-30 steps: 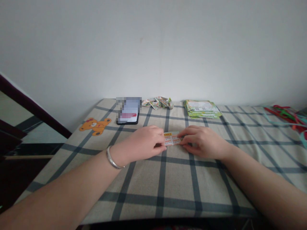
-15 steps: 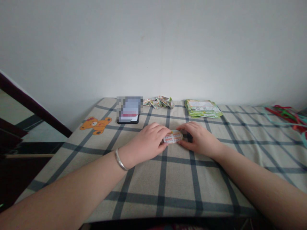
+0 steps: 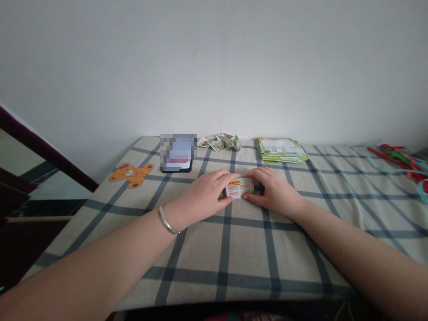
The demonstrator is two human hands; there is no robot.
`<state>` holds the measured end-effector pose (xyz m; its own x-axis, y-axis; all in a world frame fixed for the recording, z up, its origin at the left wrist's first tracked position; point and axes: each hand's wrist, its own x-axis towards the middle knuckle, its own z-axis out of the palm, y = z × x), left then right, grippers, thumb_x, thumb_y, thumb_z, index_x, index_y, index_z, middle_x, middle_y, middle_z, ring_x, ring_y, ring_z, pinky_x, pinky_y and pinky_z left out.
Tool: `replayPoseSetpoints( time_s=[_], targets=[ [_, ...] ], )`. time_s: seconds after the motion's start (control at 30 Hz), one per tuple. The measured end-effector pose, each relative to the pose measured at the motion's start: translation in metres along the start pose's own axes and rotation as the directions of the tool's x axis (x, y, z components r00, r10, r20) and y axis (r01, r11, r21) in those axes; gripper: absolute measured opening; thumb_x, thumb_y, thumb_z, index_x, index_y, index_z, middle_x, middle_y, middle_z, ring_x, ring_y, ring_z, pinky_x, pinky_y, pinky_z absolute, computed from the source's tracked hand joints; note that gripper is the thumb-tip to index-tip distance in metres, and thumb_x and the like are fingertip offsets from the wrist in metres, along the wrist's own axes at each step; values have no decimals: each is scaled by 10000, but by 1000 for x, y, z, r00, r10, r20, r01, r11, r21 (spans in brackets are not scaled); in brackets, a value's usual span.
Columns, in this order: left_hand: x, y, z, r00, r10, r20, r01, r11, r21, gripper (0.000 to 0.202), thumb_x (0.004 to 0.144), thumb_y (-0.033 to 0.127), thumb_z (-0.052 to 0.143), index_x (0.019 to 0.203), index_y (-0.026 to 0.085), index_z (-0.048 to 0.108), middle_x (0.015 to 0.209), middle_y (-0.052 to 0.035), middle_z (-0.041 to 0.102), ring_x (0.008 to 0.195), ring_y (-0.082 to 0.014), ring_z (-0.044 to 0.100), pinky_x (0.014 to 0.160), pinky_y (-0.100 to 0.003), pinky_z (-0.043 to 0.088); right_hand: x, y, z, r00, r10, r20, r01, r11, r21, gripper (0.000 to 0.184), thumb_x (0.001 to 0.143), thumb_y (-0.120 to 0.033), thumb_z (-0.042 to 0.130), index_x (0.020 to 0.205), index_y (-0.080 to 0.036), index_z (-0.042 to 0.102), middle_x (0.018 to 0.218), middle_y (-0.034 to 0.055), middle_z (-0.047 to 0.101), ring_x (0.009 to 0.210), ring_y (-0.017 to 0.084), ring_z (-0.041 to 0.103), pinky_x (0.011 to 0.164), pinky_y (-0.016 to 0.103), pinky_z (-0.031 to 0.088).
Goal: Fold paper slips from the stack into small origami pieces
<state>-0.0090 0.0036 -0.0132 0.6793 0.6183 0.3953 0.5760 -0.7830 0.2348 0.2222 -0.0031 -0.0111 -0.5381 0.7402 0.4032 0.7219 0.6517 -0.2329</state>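
Note:
Between my two hands is a small folded piece of printed paper [image 3: 238,188], white with orange print and a yellow band along its top. My left hand [image 3: 209,194], with a silver bangle on its wrist, pinches the paper's left side between thumb and fingers. On the other side my right hand [image 3: 276,191] grips the right edge, its thumb pressed to the front near the bottom. Both hands are low over the checked tablecloth [image 3: 247,247]. Fingers hide the paper's side edges.
Behind my hands lie a phone [image 3: 179,154], crumpled printed paper [image 3: 220,141] and a stack of green leaflets [image 3: 281,149]. An orange bear patch [image 3: 131,175] marks the cloth at left. Tangled red and green strips [image 3: 397,156] lie far right. A wall [image 3: 214,67] stands behind the table.
The paper has tilted up so that more of its printed face and yellow band shows. My right thumb has moved onto its front. The view has shifted slightly.

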Motion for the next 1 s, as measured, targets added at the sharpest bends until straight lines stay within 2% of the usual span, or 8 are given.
replayPoseSetpoints(
  time_s=[0.23, 0.4, 0.5, 0.6, 0.73, 0.83, 1.0],
  targets=[
    [1, 1, -1, 995, 28, -99, -32, 999, -34, 336, 875, 148, 584, 1202, 217, 558, 1111, -28, 633, 1030, -177, 589, 932, -356, 491, -1, 2, -4, 997, -39, -69, 45, 996, 82, 161, 835, -124, 602, 976, -197, 569, 1087, 77, 642, 1012, 212, 591, 884, 367, 478],
    [2, 3, -1, 983, 64, -170, -77, 994, -73, 319, 855, 134, 609, 1166, 193, 573, 1094, -36, 645, 1022, -170, 596, 918, -347, 502, -1, 3, -7, 989, -75, -127, 85, 994, 74, 122, 823, -114, 619, 883, -209, 572, 1091, 69, 651, 1002, 210, 605, 875, 373, 482],
    [3, 4, -3, 980, 70, -188, -87, 992, -88, 290, 875, 181, 604, 1164, 180, 579, 1103, -51, 645, 1033, -174, 593, 926, -355, 504, -1, 1, -8, 979, -89, -181, 102, 993, 63, 138, 801, -103, 637, 832, -209, 555, 1145, 80, 632, 1051, 221, 590, 895, 382, 476],
    [3, 3, -5, 975, 96, -199, -113, 991, -78, 251, 892, 235, 594, 1133, 167, 602, 1102, -68, 652, 1074, -190, 581, 963, -380, 490, -1, -1, -9, 971, -116, -207, 131, 989, 63, 142, 808, -99, 631, 807, -211, 543, 1109, 74, 643, 1025, 214, 595, 873, 372, 477],
    [3, 1, -7, 980, 87, -179, -93, 995, -22, 195, 866, 236, 621, 1047, 174, 655, 1132, -89, 658, 1138, -229, 564, 972, -415, 490, -1, 5, -8, 973, -162, -164, 170, 985, 34, 157, 814, -60, 589, 808, -208, 539, 997, 61, 664, 942, 209, 600, 805, 352, 479],
    [2, -1, -8, 983, 146, -115, -147, 989, -6, 156, 853, 212, 631, 999, 189, 681, 1084, -43, 698, 1195, -232, 537, 1034, -426, 453, 1, 14, -8, 978, -186, -95, 188, 982, 11, 127, 834, -84, 567, 813, -209, 551, 920, 60, 672, 882, 211, 609, 769, 352, 485],
    [2, -1, -7, 973, 214, -85, -211, 976, 42, 208, 884, 190, 575, 1066, 188, 676, 1190, -28, 666, 1214, -214, 522, 1074, -416, 426, 1, 20, -9, 998, -65, 10, 63, 987, 149, 139, 856, -89, 528, 828, -219, 565, 987, 48, 703, 942, 199, 646, 819, 361, 510]
  ],
)
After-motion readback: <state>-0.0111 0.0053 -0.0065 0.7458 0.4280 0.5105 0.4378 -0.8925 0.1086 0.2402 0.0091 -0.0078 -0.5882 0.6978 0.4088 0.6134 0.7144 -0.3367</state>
